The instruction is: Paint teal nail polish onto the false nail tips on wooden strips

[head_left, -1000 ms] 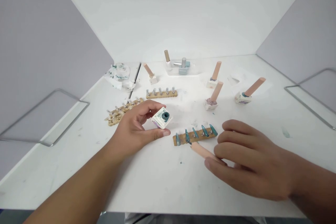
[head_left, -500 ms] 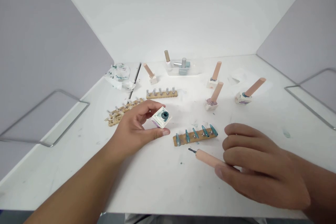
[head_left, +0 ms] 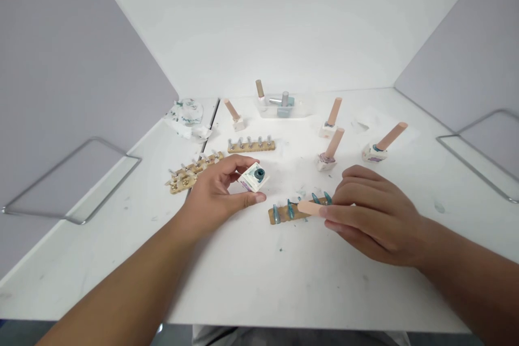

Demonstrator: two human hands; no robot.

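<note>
Left hand (head_left: 217,189) pinching open teal polish bottle (head_left: 254,176) at bench (head_left: 243,275) centre, right hand (head_left: 371,213) at 3 o'clock gripping brush handle (head_left: 310,207) over wooden strip of teal nail tips (head_left: 290,210)

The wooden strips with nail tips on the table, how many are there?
3: one with teal tips before the right hand, partly covered; one mid-table; one beyond the left hand.

A white bottle (head_left: 253,177) with a teal neck is seen; at its four o'clock, teal nail tips (head_left: 288,209) on a tan strip (head_left: 298,212), beside a peach handle (head_left: 310,207).
</note>
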